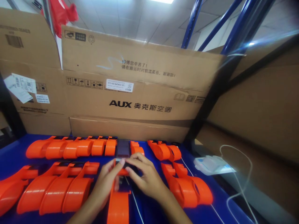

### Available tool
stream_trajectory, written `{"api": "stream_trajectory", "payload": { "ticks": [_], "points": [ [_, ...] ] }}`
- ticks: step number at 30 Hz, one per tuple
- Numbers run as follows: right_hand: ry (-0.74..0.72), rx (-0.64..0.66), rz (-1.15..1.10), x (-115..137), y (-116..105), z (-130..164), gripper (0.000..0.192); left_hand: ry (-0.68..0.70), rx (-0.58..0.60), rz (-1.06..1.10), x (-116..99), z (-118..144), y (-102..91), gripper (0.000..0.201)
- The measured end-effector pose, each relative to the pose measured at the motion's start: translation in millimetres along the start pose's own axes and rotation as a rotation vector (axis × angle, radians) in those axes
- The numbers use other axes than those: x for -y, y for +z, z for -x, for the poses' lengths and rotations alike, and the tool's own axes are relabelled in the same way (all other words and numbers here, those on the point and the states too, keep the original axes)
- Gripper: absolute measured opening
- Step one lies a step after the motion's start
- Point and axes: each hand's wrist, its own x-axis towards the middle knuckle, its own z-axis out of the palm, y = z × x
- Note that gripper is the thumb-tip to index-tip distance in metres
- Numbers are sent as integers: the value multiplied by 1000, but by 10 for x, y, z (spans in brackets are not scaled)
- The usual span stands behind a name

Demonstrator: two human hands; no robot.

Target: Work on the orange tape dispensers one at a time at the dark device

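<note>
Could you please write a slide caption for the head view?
Left hand and right hand meet at an orange part among rows of similar parts on a blue table.

On the blue worktop (11,153), a bare lane runs sideways between the back row of glossy orange curved plastic pieces (70,147) and the front row of similar orange pieces (56,191) at left, while the left grip (109,174), right grip (144,174) and a long orange curved plastic piece (118,207) block the middle. Paired orange plastic rings (188,193) obstruct the right; beyond them, a white cable (251,168) and translucent white plastic box (213,165) hinder passage, and a brown cardboard panel (140,127) closes the back.
</note>
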Motion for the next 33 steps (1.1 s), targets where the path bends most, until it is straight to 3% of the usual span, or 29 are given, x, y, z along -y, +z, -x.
{"api": "stream_trajectory", "payload": {
  "ticks": [5, 9, 13, 17, 21, 24, 28, 33],
  "points": [
    [28, -15, -6, 0, -44, -11, 27, -42, -23, 84, -47, -24, -30, 49],
    [97, -43, 69, -31, -215, -9, 24, -88, 80, 185, -98, -101, -127, 59],
    [153, 96, 168, -73, -372, 38, 17, -108, 196, 226, -84, -151, -192, 68],
    [196, 267, 227, -105, -379, 104, 21, -89, 173, 217, -48, -130, -172, 73],
    [200, 332, 216, -106, -352, 129, 23, -63, 142, 219, -67, -103, -146, 70],
    [196, 285, 209, -87, -372, 109, 20, -64, 126, 193, -101, -76, -115, 65],
    [173, 169, 148, -59, -390, 59, 16, -4, 19, 138, -107, -1, -30, 53],
    [206, 7, 10, -37, -229, 24, 24, 16, -5, 90, -34, 69, 47, 46]
  ]
}}
